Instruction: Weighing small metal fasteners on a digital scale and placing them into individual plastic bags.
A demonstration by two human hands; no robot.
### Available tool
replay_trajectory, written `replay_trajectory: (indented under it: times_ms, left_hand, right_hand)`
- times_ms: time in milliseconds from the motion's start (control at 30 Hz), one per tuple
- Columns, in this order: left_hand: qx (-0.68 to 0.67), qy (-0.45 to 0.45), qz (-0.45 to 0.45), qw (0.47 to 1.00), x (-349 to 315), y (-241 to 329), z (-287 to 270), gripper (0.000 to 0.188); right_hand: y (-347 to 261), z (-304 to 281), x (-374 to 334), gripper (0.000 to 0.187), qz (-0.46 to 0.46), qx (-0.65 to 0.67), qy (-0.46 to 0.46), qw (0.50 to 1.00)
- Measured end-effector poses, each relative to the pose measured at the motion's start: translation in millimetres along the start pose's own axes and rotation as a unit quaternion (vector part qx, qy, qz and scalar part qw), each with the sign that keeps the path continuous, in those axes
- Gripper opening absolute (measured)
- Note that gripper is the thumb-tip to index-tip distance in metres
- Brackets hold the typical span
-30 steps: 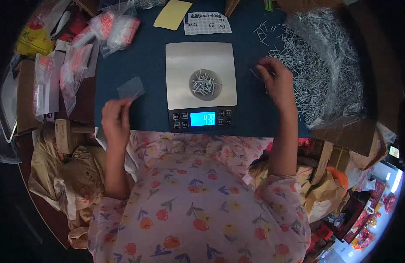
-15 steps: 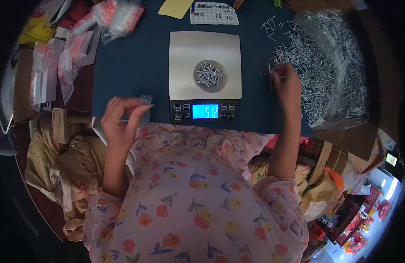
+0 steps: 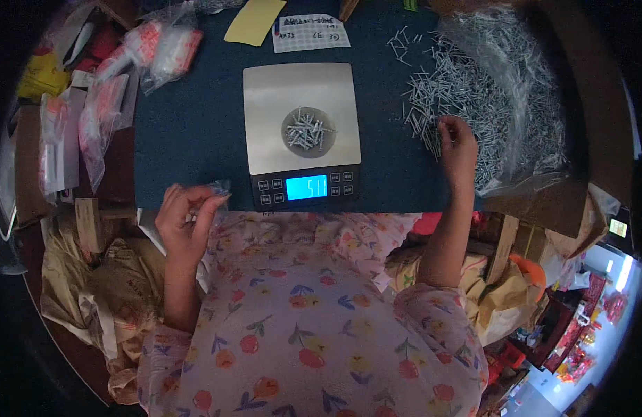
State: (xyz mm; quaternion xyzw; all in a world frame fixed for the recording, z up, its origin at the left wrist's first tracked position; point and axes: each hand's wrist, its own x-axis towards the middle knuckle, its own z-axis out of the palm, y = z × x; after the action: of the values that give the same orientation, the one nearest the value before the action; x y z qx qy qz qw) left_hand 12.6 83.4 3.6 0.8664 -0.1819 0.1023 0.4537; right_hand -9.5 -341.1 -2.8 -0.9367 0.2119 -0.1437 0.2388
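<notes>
My left hand (image 3: 185, 215), left of the scale, pinches a small clear plastic bag (image 3: 219, 187) between thumb and fingers. At the near-left edge of a heap of silvery screws (image 3: 498, 115), my right hand (image 3: 458, 142) is closed with its fingertips together. Whatever those fingertips hold is too small to make out. Between my hands stands a flat digital scale (image 3: 262, 111) with a lit blue display (image 3: 306, 187). A shallow round dish (image 3: 287, 142) rests on its metal plate, with a small pile of screws (image 3: 306, 131) in it.
Clear plastic sheeting (image 3: 522, 90) lies across the screw heap. A few loose screws (image 3: 399, 45) lie beyond its left side. Yellow paper (image 3: 255, 21) and a white label sheet (image 3: 311, 35) lie behind the scale. Packed plastic bags (image 3: 171, 52) are at the far left.
The whole view has shifted, so the scale sits further left and lower. My right hand has moved in against the screw heap's edge. The display reading has changed slightly; my left hand keeps its pinch.
</notes>
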Motion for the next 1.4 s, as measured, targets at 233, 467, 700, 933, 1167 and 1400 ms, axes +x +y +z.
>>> replay_trajectory:
  times_ms: [233,467,700,933,1167,1400]
  left_hand:
    - [-0.004,-0.044,0.063,0.997,5.9,12.9,6.7,0.019]
    - [-0.015,-0.097,0.088,0.991,4.9,24.3,7.0,0.020]
    - [-0.033,-0.110,0.120,0.986,2.3,25.1,15.1,0.020]
    - [-0.047,-0.088,0.110,0.989,-2.1,17.6,15.7,0.020]
    - [-0.054,-0.115,0.089,0.988,-7.0,25.7,18.4,0.022]
    - [-0.057,-0.185,0.079,0.978,-9.4,43.8,16.8,0.020]
  right_hand:
    - [-1.3,3.5,3.8,0.012,0.034,0.088,-0.026,0.995]
    - [17.1,17.0,22.4,0.020,0.056,0.105,0.011,0.993]
    - [30.1,34.3,24.0,0.026,-0.031,-0.084,-0.016,0.996]
    - [18.8,14.0,20.9,0.024,-0.027,-0.044,0.023,0.998]
    - [-51.2,21.7,1.2,0.011,-0.057,0.217,-0.072,0.972]
    - [-133.4,40.5,-33.5,0.017,-0.145,0.252,-0.197,0.936]
